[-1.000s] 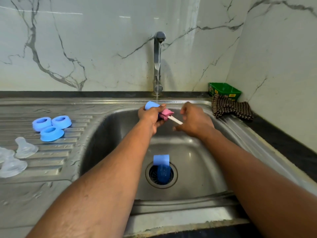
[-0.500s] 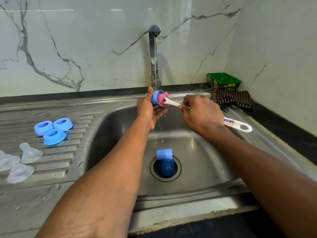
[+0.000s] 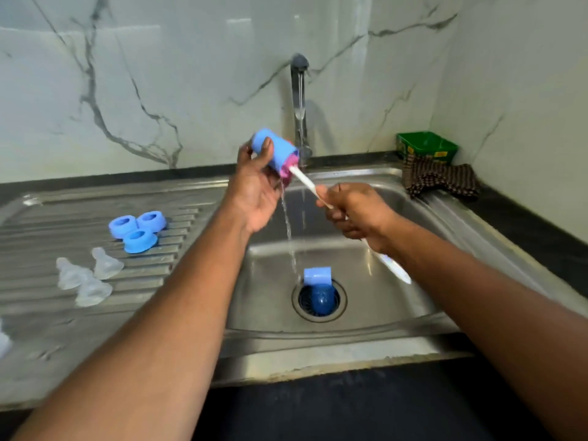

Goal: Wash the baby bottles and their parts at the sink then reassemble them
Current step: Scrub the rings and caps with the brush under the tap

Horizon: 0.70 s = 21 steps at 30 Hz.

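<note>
Raised higher, left hand [image 3: 254,192] grips blue cap [image 3: 275,151] — right hand [image 3: 353,211] grips seemingly pink-headed brush [image 3: 305,181].

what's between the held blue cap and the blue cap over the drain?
Head view: only a thin water stream falling from the held blue cap toward the blue cap over the drain; otherwise bare sink steel.

Glossy steel sink [image 3: 397,300], matt blue plastic cap [image 3: 275,151]; polished marble wall [image 3: 159,74]

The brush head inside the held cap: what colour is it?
Pink brush head, clearest in the head view.
</note>
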Tool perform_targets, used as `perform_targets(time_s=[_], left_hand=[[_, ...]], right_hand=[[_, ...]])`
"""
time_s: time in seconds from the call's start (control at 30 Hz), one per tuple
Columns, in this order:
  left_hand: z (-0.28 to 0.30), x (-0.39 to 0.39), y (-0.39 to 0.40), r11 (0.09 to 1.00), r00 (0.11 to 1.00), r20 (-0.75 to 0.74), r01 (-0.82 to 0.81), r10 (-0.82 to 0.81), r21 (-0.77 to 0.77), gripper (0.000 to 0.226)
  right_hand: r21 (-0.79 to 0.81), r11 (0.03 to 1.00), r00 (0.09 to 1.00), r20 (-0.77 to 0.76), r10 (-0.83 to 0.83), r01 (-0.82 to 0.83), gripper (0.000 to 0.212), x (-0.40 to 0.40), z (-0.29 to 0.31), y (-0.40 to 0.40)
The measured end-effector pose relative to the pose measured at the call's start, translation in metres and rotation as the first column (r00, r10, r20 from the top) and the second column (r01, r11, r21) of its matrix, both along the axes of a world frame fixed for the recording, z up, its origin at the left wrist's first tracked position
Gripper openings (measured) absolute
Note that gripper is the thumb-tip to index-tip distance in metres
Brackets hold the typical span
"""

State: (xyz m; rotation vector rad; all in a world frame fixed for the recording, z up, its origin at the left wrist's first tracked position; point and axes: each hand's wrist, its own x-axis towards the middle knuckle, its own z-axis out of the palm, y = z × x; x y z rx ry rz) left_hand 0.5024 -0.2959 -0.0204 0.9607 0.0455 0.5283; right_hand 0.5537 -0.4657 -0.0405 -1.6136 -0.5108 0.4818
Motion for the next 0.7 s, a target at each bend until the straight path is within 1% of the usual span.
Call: perform_targets(time_s=[0.03, 0.07, 0.1, 0.13, 0.17, 0.2, 0.23, 0.3, 0.33, 0.37, 0.4, 0.43, 0.47, 0.5, 0.53, 0.57, 0.6, 0.63, 0.67, 0.7], left_hand=[[-0.01, -0.002, 0.0, 0.998, 0.997, -0.065, -0.038, 0.041, 0.055, 0.003], [-0.022, -0.002, 0.002, 0.989, 0.984, -0.148, -0.082, 0.101, 0.125, 0.008], [-0.033, -0.004, 0.005, 0.971, 0.956, -0.238, -0.124, 0.172, 0.204, 0.018], [-0.038, -0.003, 0.009, 0.94, 0.917, -0.306, -0.162, 0.256, 0.3, 0.028], [-0.041, -0.004, 0.014, 0.908, 0.877, -0.344, -0.202, 0.334, 0.367, 0.034], [-0.043, -0.004, 0.02, 0.889, 0.848, -0.36, -0.243, 0.389, 0.388, 0.037], [-0.044, -0.005, 0.024, 0.887, 0.833, -0.374, -0.264, 0.408, 0.38, 0.038], [-0.046, -0.006, 0.027, 0.902, 0.818, -0.416, -0.264, 0.397, 0.341, 0.037], [-0.047, -0.006, 0.026, 0.91, 0.817, -0.425, -0.268, 0.389, 0.317, 0.034], [-0.048, -0.004, 0.025, 0.916, 0.823, -0.418, -0.285, 0.384, 0.281, 0.031], [-0.048, -0.002, 0.023, 0.922, 0.837, -0.394, -0.31, 0.38, 0.232, 0.027], [-0.044, 0.0, 0.02, 0.927, 0.855, -0.359, -0.331, 0.375, 0.178, 0.024], [-0.04, 0.001, 0.018, 0.932, 0.88, -0.307, -0.342, 0.363, 0.119, 0.022], [-0.033, 0.001, 0.014, 0.944, 0.917, -0.229, -0.326, 0.328, 0.049, 0.021], [-0.027, 0.002, 0.01, 0.959, 0.951, -0.14, -0.282, 0.276, -0.023, 0.021], [-0.022, 0.001, 0.008, 0.971, 0.977, -0.05, -0.212, 0.208, -0.109, 0.02], [-0.02, 0.0, 0.007, 0.971, 0.988, 0.019, -0.144, 0.15, -0.189, 0.018], [-0.018, 0.0, 0.007, 0.965, 0.992, 0.051, -0.099, 0.115, -0.243, 0.015], [-0.019, -0.001, 0.009, 0.959, 0.993, 0.027, -0.106, 0.118, -0.262, 0.007], [-0.021, -0.003, 0.01, 0.954, 0.988, -0.039, -0.154, 0.149, -0.257, 0.005]], right_hand=[[-0.052, 0.995, 0.982, 0.172, -0.081, 0.091, 0.024, -0.001, -0.003, -0.002], [-0.106, 0.977, 0.923, 0.36, -0.133, 0.182, 0.026, 0.0, -0.006, -0.005], [-0.188, 0.943, 0.84, 0.524, -0.14, 0.275, 0.027, 0.0, -0.01, -0.009], [-0.271, 0.888, 0.747, 0.655, -0.112, 0.372, 0.027, 0.001, -0.011, -0.011], [-0.34, 0.824, 0.662, 0.748, -0.056, 0.454, 0.025, -0.001, -0.01, -0.013], [-0.377, 0.774, 0.594, 0.805, 0.001, 0.508, 0.024, -0.005, -0.007, -0.013], [-0.391, 0.745, 0.539, 0.841, 0.051, 0.54, 0.024, -0.008, -0.004, -0.013], [-0.406, 0.705, 0.431, 0.889, 0.157, 0.581, 0.023, -0.016, 0.0, -0.01], [-0.397, 0.695, 0.357, 0.91, 0.211, 0.599, 0.022, -0.02, 0.0, -0.008], [-0.387, 0.691, 0.308, 0.92, 0.243, 0.61, 0.022, -0.022, -0.002, -0.006], [-0.381, 0.692, 0.302, 0.923, 0.24, 0.613, 0.022, -0.022, -0.005, -0.002], [-0.376, 0.722, 0.388, 0.908, 0.16, 0.581, 0.024, -0.019, -0.008, 0.0], [-0.367, 0.806, 0.597, 0.802, 0.021, 0.464, 0.026, -0.014, -0.011, 0.002], [-0.292, 0.914, 0.838, 0.538, -0.086, 0.281, 0.028, -0.007, -0.013, 0.001], [-0.171, 0.978, 0.975, 0.204, -0.087, 0.123, 0.029, -0.001, -0.014, 0.0], [-0.078, 0.997, 0.999, -0.031, -0.019, 0.016, 0.029, 0.002, -0.015, -0.001], [-0.033, 0.999, 0.991, -0.127, 0.03, -0.035, 0.029, 0.004, -0.018, -0.002], [-0.027, 0.998, 0.992, -0.114, 0.055, -0.058, 0.029, 0.004, -0.019, -0.002], [-0.039, 0.998, 0.998, -0.046, 0.048, -0.05, 0.03, 0.005, -0.022, -0.001], [-0.068, 0.998, 0.998, 0.069, 0.003, 0.001, 0.03, 0.003, -0.023, -0.001]])
